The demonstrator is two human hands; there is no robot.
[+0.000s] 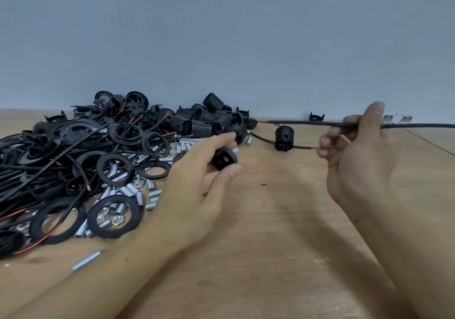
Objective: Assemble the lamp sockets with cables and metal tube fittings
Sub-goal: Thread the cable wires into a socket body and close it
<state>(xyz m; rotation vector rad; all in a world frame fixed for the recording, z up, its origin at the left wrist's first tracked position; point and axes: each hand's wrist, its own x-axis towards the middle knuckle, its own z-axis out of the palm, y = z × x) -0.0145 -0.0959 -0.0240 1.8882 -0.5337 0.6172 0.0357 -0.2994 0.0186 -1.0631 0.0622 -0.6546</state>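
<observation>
Black socket cap (224, 158) pinched in left hand (197, 185), black cable (307, 122) in right hand (357, 156); no legible writing.

I see the left hand (197, 183) pinching a small black plastic lamp socket part (224, 158) between thumb and fingers above the brown wooden table (283, 220). Right hand (357, 156) grips a thin black cable (307, 122) running level, red wire tip at its left end. One black ribbed socket (284, 137) stands alone between the hands, further back. Left: heap of black plastic rings (113, 216), cables, short silver threaded metal tubes (86, 260), nuts. Grey wall (221, 35) behind.
</observation>
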